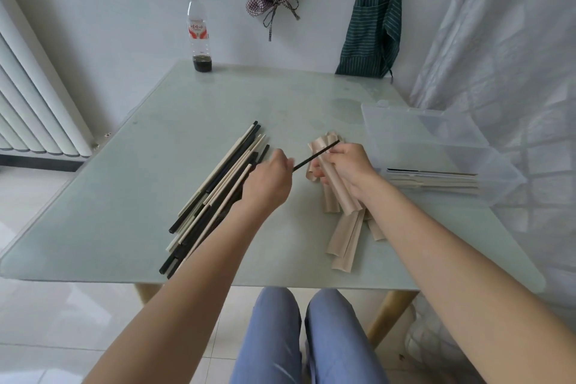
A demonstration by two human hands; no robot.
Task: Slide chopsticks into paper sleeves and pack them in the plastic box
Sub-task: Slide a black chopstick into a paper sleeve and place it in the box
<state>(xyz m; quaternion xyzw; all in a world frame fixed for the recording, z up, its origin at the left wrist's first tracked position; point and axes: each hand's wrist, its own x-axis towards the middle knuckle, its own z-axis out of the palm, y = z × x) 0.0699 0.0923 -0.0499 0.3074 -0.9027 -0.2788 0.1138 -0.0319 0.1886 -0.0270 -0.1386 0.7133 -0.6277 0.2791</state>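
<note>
Head view only. Bottle (199,31) at far edge of pale glass surface (124,196), clear plastic, white cap, dark liquid at bottom, red-and-white label with writing too small to read. Left hand (268,178) with grip closed on one end of thin black chopstick (316,155), raised above surface, other end pointing at mouth of tan paper sleeve (338,187). Right hand (344,165) with grip clenched around that sleeve, over loose heap of more paper sleeves (343,243), curled and creased. Pile of chopsticks (218,184) lying left of hands, black and cream sticks mixed, slanting toward near edge. Clear plastic box (442,153) at right edge, lid up, several filled sleeves (433,179) lying flat inside. Broad bare stretch across far middle and left of surface. Rounded corners, wooden legs below. Ribbed white radiator at left; checked cloth and striped green apron hanging on wall behind.
</note>
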